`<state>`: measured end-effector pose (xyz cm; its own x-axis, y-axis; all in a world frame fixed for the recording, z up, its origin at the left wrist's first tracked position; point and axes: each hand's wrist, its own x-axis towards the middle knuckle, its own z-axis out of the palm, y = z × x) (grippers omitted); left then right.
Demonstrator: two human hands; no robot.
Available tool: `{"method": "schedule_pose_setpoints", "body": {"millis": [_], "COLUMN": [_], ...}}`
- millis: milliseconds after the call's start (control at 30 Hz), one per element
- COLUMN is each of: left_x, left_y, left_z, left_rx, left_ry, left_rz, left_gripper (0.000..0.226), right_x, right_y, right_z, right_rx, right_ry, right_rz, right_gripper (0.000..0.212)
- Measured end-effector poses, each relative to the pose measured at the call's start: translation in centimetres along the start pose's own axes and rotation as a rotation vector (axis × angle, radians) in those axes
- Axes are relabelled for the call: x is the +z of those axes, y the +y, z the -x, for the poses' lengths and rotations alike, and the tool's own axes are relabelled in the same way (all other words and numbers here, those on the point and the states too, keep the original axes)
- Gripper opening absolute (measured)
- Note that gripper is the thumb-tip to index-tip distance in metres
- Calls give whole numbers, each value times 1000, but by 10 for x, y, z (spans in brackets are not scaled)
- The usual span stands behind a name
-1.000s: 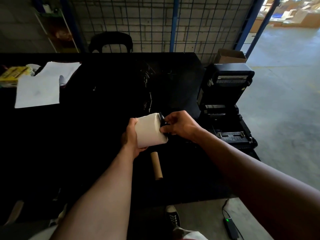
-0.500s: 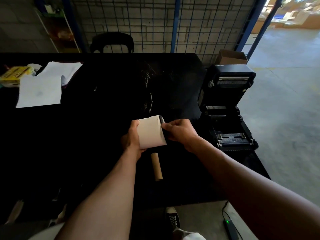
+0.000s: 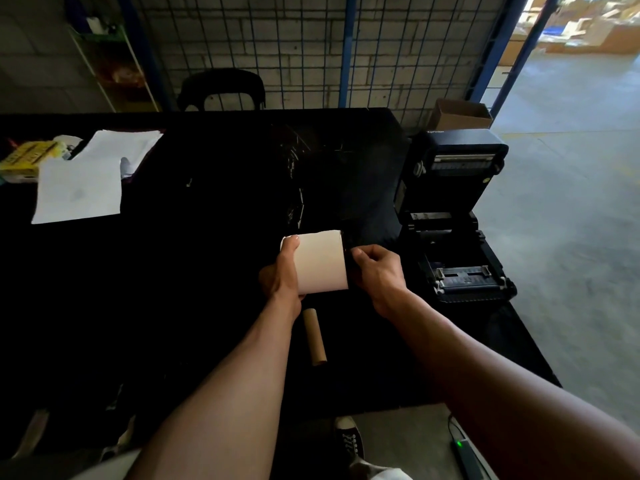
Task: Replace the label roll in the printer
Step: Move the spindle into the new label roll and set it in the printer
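Got the roll [image 3: 320, 263] gripped at its left end with the left hand [image 3: 282, 277], thumb on top. Right hand [image 3: 379, 277] fingers [image 3: 360, 253] curled, pinching a dark bit [image 3: 347, 245] at the roll's right end. Held up over the table [image 3: 207, 306], near the printer [image 3: 453, 216] sitting open off to the right. Bare core [image 3: 314, 337] lying on the table right below. Papers [image 3: 79, 192] way off left.

Dim foreground, black table [image 3: 207, 271] swallowing detail, bright daylight upper right, wide-angle bending at edges
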<state>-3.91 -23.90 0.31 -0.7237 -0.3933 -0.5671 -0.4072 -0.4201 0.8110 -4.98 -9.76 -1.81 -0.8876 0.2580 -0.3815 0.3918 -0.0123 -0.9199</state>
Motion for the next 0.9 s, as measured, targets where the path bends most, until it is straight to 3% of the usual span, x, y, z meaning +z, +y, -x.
{"method": "schedule_pose_setpoints", "body": {"millis": [267,333,433,600,900], "left_x": [4,4,5,11,13], "left_y": [1,1,-2,2,10], "left_z": [3,5,4,12,24], "left_rx": [-4,1,33,21,-65], "left_ry": [-7,9,51,21,-122], "left_rz": [-42,-35,-49,-12,-92], "left_gripper": [35,35,35,32,33], "right_x": [-1,0,3,7,6], "right_y": [0,-2,-5,-13,-26], "right_z": [2,4,11,27,20], "right_rx": [21,69,104,158,184], "right_ry": [46,26,-37,-159,32], "right_rz": [-16,-48,-79,-27,-174], "right_gripper": [13,28,67,87,72]}}
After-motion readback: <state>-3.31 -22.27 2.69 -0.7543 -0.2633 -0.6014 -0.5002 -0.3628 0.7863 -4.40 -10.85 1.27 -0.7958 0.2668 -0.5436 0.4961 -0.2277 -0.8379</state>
